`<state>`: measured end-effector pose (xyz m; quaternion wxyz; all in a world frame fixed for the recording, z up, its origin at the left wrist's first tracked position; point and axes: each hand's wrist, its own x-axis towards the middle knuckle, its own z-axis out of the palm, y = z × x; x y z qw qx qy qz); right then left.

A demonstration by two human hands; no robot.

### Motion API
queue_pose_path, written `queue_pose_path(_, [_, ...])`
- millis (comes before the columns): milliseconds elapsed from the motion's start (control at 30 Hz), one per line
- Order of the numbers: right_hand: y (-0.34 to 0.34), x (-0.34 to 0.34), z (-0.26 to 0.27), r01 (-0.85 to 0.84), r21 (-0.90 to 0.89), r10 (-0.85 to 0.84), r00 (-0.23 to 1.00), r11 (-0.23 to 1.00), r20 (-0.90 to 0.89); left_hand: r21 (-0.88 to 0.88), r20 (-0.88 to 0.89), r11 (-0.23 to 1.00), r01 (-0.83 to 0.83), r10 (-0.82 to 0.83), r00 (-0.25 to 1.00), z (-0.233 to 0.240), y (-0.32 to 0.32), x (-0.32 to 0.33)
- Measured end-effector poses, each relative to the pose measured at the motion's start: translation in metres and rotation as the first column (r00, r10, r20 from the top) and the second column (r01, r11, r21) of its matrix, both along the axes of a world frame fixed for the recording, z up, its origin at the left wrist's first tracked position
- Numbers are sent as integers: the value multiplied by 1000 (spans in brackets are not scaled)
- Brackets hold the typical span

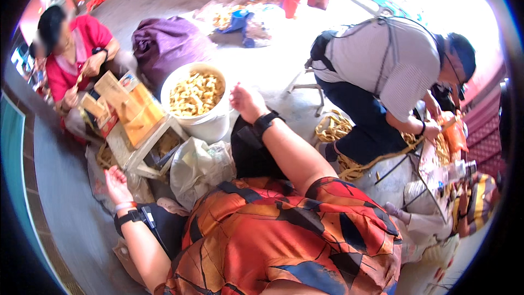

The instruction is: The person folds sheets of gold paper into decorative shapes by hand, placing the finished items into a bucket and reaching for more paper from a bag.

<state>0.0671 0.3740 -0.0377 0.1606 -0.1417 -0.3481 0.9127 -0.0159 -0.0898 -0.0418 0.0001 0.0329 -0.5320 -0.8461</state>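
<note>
My left hand is raised palm up beside the low wooden stand, with nothing visible in it. On the stand are wooden blocks and an orange-yellow board. To the right of a white plastic bucket, my right hand hangs in the air, fingers loosely bent and seemingly holding nothing. Short yellowish pieces fill the bucket nearly to its rim. A whitish woven sack lies between my arms, against the bucket's near side.
A person in a pink top sits across the stand, holding a small strip. At right, a bending person handles a long yellowish strip. Coiled strips lie on the floor. Behind the bucket slumps a purple sack; farther back stands a red bucket.
</note>
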Motion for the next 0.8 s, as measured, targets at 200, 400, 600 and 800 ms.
queue_pose_path(200, [-2, 10, 4, -97, 69, 99, 995, 993, -22, -59, 97, 923, -380, 384, 918, -7, -3, -23])
queue_pose_path(400, [0, 15, 5, -112, 44, 115, 991, 993, -65, -209, -13, 938, -276, 280, 960, -17, 8, -30])
queue_pose_path(600, [-7, 13, 16, -88, 61, 91, 994, 994, -55, -159, -105, 959, -233, 218, 970, -30, -7, -33])
queue_pose_path(800, [-14, 5, 7, -57, 78, 57, 998, 995, -1, -157, -150, 962, -223, 200, 968, 0, -17, -4])
